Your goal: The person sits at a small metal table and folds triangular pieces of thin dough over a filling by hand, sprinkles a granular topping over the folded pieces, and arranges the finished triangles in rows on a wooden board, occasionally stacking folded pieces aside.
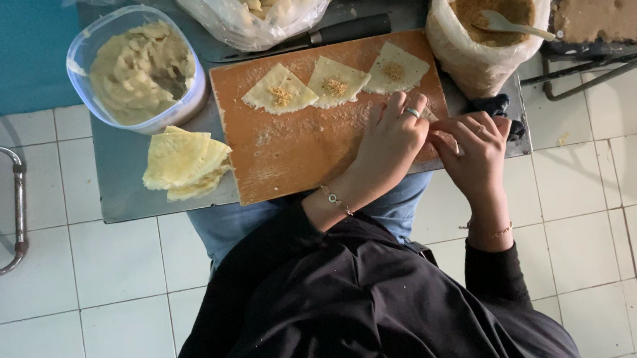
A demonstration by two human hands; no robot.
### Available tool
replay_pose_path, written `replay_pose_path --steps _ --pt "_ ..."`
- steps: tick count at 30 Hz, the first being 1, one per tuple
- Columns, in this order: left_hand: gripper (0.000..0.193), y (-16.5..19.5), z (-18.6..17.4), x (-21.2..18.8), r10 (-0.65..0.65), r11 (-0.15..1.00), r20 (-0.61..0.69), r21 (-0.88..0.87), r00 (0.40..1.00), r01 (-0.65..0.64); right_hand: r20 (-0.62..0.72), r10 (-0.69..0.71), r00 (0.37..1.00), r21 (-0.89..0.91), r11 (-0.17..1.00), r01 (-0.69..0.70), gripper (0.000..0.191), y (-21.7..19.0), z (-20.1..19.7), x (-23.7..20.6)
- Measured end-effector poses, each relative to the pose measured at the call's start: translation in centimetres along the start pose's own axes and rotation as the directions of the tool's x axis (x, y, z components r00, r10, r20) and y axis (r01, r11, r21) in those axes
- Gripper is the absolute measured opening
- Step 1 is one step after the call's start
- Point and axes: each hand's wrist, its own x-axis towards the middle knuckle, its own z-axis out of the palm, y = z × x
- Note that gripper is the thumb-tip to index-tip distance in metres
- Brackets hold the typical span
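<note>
White floor tiles surround a small table (pixel 120 182). On its board (pixel 292 150), left hand (pixel 393 141) and right hand (pixel 475 148) pinch a wrapper (pixel 431 116); press edges evenly, sealing filling inside.

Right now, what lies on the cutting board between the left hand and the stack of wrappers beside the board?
In the head view, only bare, flour-dusted board lies between the left hand and the stack of wrappers.

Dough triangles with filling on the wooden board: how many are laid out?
3, in a row along the board's far edge: left triangle, middle triangle, right triangle. A fourth may be hidden under the left hand and right hand.
</note>
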Motion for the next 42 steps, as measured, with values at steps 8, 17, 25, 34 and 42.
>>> replay_pose_path --steps 8,17,25,34,42 --pt "0.004 0.9 0.0 -0.8 -0.053 0.992 -0.104 0.11 0.993 0.064 0.043 0.042 0.998 0.079 0.996 -0.045 0.008 0.7 0.5 0.3" --pt "0.006 1.2 1.1 -1.0 -0.049 0.989 -0.094 0.132 0.994 0.062 -0.045 0.082 0.996 0.006 0.997 -0.082 0.013 -1.0 -0.3 0.0" --pt "0.011 0.8 -0.1 -0.7 -0.157 0.983 0.022 0.096 0.987 0.154 -0.062 0.076 0.995 -0.043 0.996 -0.079 0.014 -1.3 0.3 0.0" --pt "0.028 2.0 1.4 -1.8 -0.119 0.957 -0.025 0.263 0.993 0.121 -0.069 0.126 0.99 -0.118 0.984 -0.134 0.025 -2.4 0.7 -0.6" --pt "0.015 2.1 1.8 -2.0 -0.122 0.947 -0.04 0.294 0.992 0.129 0.049 0.1 0.994 -0.115 0.989 -0.094 0.044 -3.4 0.7 0.6"
